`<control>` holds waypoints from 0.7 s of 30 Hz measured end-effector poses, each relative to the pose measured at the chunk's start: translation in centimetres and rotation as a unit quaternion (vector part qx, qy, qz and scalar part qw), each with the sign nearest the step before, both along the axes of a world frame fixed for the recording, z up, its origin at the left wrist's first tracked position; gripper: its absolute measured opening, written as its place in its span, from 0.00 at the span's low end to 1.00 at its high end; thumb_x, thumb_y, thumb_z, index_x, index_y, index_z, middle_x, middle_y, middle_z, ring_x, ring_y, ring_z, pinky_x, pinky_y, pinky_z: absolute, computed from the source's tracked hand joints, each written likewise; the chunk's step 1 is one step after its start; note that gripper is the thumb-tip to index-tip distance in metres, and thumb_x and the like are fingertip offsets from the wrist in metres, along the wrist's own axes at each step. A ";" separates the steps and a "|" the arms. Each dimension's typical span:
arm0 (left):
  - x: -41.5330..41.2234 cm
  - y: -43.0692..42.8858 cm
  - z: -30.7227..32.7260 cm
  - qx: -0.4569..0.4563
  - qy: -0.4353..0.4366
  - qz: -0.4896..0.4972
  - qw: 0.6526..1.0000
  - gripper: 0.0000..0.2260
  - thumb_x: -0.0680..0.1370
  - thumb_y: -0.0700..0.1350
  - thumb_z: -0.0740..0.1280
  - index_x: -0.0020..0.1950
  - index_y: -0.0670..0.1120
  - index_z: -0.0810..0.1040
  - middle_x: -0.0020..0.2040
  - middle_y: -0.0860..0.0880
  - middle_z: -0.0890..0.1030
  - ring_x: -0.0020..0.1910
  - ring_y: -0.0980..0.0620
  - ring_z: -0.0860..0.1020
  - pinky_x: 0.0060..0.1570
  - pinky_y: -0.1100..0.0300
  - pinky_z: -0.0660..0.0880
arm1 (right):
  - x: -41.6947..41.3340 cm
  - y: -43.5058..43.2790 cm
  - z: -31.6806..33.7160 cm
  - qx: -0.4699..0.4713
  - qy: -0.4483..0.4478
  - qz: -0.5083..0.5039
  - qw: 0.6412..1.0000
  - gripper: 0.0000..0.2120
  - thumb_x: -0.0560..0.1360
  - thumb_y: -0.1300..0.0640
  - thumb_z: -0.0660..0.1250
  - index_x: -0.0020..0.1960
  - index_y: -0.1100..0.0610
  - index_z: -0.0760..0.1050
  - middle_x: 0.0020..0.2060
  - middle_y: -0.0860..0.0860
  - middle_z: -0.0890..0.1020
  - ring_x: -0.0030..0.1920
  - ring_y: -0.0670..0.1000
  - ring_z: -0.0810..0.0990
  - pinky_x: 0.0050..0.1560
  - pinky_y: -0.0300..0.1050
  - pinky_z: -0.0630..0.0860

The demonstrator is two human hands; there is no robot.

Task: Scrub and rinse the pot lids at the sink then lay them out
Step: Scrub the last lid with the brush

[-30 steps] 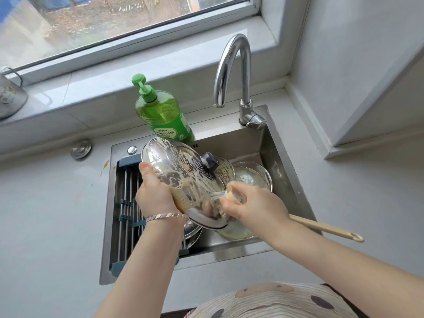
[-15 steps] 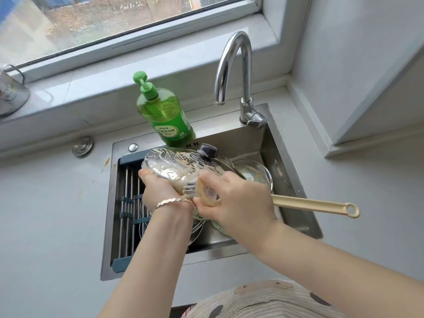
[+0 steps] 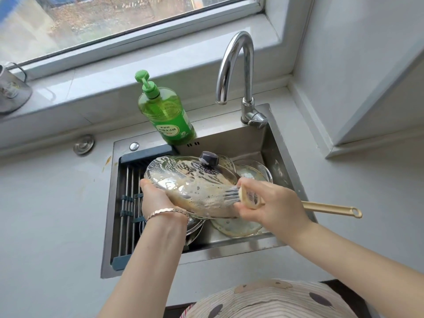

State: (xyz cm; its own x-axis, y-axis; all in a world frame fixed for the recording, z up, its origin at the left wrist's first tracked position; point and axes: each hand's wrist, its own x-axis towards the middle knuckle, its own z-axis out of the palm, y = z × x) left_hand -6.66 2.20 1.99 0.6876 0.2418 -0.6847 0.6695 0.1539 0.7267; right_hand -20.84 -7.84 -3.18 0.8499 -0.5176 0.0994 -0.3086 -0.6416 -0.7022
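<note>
A glass pot lid (image 3: 190, 180) with a dark knob, smeared with brownish suds, is held tilted above the steel sink (image 3: 284, 157). My left hand (image 3: 156, 198) grips its left rim from below. My right hand (image 3: 273, 205) grips a long-handled beige dish brush (image 3: 250, 198), its bristles pressed against the lid's right edge; the handle sticks out to the right. Further lids (image 3: 236, 227) lie in the basin beneath, partly hidden.
A green dish-soap pump bottle (image 3: 165, 113) stands on the sink's back ledge beside the chrome faucet (image 3: 238, 72). A roll-up drying rack (image 3: 128, 203) covers the sink's left part. A glass lid (image 3: 11, 92) rests on the windowsill at left. Grey counter surrounds the sink.
The lid has tipped flatter and shifted slightly. My right hand swept the brush from the lid's lower face up and across to its right edge; the handle now points right.
</note>
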 end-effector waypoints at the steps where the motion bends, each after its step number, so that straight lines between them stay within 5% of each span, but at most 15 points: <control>1: 0.1 0.3 -0.3 0.017 -0.004 -0.013 1.000 0.16 0.79 0.52 0.57 0.35 0.45 0.69 0.15 0.51 0.69 0.18 0.54 0.72 0.32 0.60 0.74 | -0.4 -0.6 -0.4 0.038 0.069 -0.004 0.997 0.14 0.70 0.39 0.64 0.52 0.44 0.74 0.31 0.44 0.76 0.31 0.45 0.72 0.32 0.42 0.70; 3: 0.5 1.0 -0.7 0.052 -0.001 -0.035 0.998 0.17 0.78 0.56 0.59 0.50 0.43 0.77 0.27 0.49 0.74 0.27 0.53 0.73 0.32 0.60 0.73 | -0.8 -1.8 -1.5 0.176 0.147 -0.045 0.972 0.25 0.70 0.40 0.69 0.64 0.43 0.68 0.42 0.42 0.77 0.42 0.46 0.76 0.43 0.42 0.71; 5: 0.7 1.5 -1.0 0.076 0.001 -0.074 0.994 0.24 0.78 0.58 0.58 0.60 0.40 0.76 0.35 0.46 0.74 0.29 0.51 0.72 0.24 0.64 0.72 | -0.3 -2.6 -1.9 0.311 0.109 -0.107 0.938 0.38 0.64 0.42 0.76 0.69 0.48 0.65 0.51 0.43 0.77 0.51 0.47 0.78 0.52 0.42 0.73; 8: 0.5 1.7 -1.2 0.071 0.014 -0.117 0.990 0.19 0.78 0.58 0.59 0.49 0.41 0.76 0.34 0.46 0.74 0.30 0.49 0.74 0.21 0.63 0.74 | 1.8 -3.5 -1.3 0.400 0.032 -0.170 0.900 0.17 0.61 0.48 0.79 0.43 0.52 0.76 0.36 0.43 0.80 0.39 0.45 0.77 0.39 0.39 0.73; 11: 0.0 1.5 -1.2 0.040 0.032 -0.160 0.986 0.18 0.77 0.58 0.62 0.38 0.45 0.74 0.34 0.46 0.76 0.34 0.46 0.78 0.44 0.48 0.79 | 3.9 -3.3 -0.5 0.410 0.075 -0.128 0.900 0.23 0.62 0.43 0.77 0.50 0.53 0.78 0.40 0.47 0.81 0.40 0.44 0.77 0.37 0.37 0.73; 14: 0.1 1.4 -1.1 -0.020 0.043 -0.217 0.975 0.18 0.77 0.59 0.61 0.45 0.44 0.78 0.40 0.43 0.83 0.40 0.44 0.82 0.44 0.48 0.79 | 4.5 -2.0 -0.5 0.420 0.126 -0.068 0.896 0.21 0.62 0.40 0.76 0.50 0.49 0.78 0.39 0.45 0.82 0.37 0.43 0.78 0.32 0.35 0.73; 17: 0.9 1.2 -1.4 -0.091 0.075 -0.276 0.954 0.23 0.77 0.62 0.59 0.54 0.43 0.79 0.47 0.41 0.84 0.46 0.42 0.83 0.44 0.49 0.78 | 4.4 -1.7 -1.3 0.434 0.107 -0.128 0.885 0.20 0.63 0.46 0.77 0.48 0.58 0.80 0.38 0.52 0.83 0.35 0.47 0.80 0.37 0.42 0.78; 21: 0.9 1.1 -1.9 -0.117 0.062 -0.340 0.931 0.21 0.76 0.59 0.62 0.56 0.42 0.79 0.49 0.40 0.83 0.49 0.41 0.82 0.50 0.47 0.78 | 4.4 -1.8 -1.7 0.451 0.126 -0.194 0.862 0.12 0.67 0.51 0.74 0.41 0.58 0.76 0.28 0.51 0.76 0.24 0.46 0.70 0.24 0.36 0.65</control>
